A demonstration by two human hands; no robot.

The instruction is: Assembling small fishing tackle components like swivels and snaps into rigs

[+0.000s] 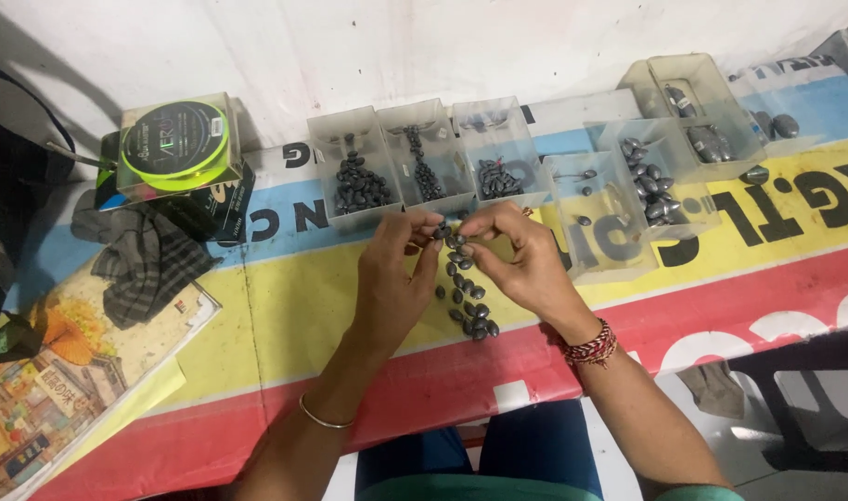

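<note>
Left hand [393, 269] and right hand [526, 260] meet fingertip to fingertip over counter [285, 315], both pinching small dark weights at top of string of weights [466, 288]. String trails down between hands onto counter. Just beyond fingertips: row of clear boxes [424, 162] holding more weights. Far left of left hand: line spool [175, 147], grey cloth [146, 260].

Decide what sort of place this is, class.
Probably a fishing-tackle workbench: clear boxes of dark metal weights, a spool of green line, and both hands handling a string of weights.
</note>
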